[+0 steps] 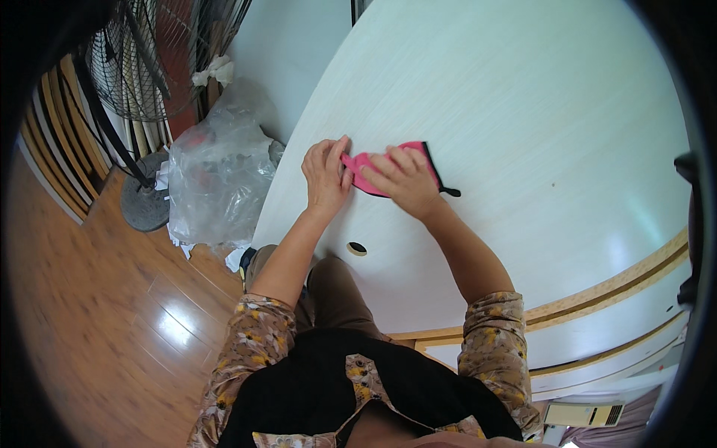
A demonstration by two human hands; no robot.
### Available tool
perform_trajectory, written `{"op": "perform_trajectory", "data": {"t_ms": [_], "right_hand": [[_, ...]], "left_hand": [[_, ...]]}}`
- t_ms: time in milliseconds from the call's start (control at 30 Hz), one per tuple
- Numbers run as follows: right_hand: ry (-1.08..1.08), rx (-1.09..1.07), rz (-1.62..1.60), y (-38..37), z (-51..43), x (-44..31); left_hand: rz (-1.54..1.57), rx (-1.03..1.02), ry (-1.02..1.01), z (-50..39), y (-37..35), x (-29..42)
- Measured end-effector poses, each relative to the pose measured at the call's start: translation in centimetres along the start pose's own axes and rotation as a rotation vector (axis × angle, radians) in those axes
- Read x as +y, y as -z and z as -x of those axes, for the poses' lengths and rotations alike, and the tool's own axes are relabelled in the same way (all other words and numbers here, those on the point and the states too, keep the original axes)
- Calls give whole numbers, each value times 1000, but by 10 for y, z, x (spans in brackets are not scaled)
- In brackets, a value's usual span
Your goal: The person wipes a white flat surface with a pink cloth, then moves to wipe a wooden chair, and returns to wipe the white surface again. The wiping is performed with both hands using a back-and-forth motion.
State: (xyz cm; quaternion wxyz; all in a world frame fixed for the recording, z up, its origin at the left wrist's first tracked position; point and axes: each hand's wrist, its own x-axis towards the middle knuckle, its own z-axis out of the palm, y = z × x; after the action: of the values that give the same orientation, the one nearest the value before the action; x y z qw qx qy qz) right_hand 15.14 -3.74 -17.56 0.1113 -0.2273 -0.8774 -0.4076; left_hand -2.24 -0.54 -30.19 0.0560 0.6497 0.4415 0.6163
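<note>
A pink fabric piece with black edging and a black loop at its right corner (424, 150) lies on a large pale board or tabletop (504, 140). My left hand (327, 173) pinches the narrow left end of the fabric between thumb and fingers. Spread over its middle, my right hand (404, 180) rests with the fingers on the pink surface; the palm hides part of it. Below my hands the board has a round hole (357, 248).
Left of the board, a clear plastic bag (218, 173) sits on the wooden floor (112, 291) beside a standing fan (144, 196). Long strips or panels (67, 140) lean further left. More board edges (605, 291) show at lower right.
</note>
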Motion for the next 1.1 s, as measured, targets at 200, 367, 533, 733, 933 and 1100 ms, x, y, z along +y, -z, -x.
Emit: {"op": "perform_trajectory", "data": {"t_ms": [200,367,533,733,933,1100], "right_hand": [[-287,88,93,25,-35,69],[-337,203,170,-5,-49,53],[-121,-10,-62,-54,-16,-23],[-65,-72,4,-69,-39,12],[-358,73,24,-97,-91,32],[-74,-148,-181,-159,-42,-66]], "left_hand": [[34,89,-5,-17,7,5],[29,95,50,-6,8,-9],[58,23,152,19,2,-25],[63,-6,224,33,0,-38],[1,32,260,42,8,-59],[-22,44,284,51,14,-74]]}}
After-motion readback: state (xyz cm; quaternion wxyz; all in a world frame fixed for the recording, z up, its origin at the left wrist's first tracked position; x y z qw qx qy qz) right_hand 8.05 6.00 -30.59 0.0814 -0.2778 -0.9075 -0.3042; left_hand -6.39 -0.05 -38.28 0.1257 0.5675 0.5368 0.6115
